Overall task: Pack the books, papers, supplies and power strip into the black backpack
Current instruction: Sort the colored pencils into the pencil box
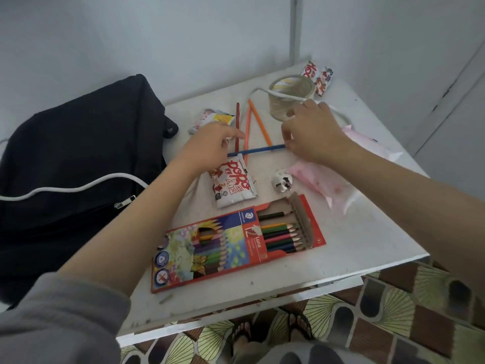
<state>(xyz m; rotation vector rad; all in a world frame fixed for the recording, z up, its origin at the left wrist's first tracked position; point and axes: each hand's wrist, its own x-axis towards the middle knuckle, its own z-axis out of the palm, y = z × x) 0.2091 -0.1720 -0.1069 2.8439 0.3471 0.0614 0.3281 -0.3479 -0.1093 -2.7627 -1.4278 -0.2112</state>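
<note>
Both hands reach over a white worktop (367, 232) where loose pencils lie. The right hand (312, 132) pinches the right end of a blue pencil (256, 151) between thumb and fingers, the pencil lying almost level across the worktop. The left hand (210, 145) rests at the pencil's other end with its forefinger stretched toward a light orange pencil (247, 130); whether its other fingers grip anything I cannot tell. A red pencil (237, 119) and a darker orange pencil (259, 122) lie just beside, the two orange ones meeting in a narrow V. Nearer the person, an open pencil box (210, 256) lies flat with its flap up and coloured pencils showing inside. A white snack packet (232, 185) sits between the box and the blue pencil, touching the pencil's left end. A tape roll (288, 98) stands at the far side, with a white cable (262, 91) running past it. A pink bag (328, 179) lies under the right forearm, a white plug (282, 181) beside it. The black backpack (78, 166) sits at the left against the worktop, another stretch of cable draped across it.
</note>
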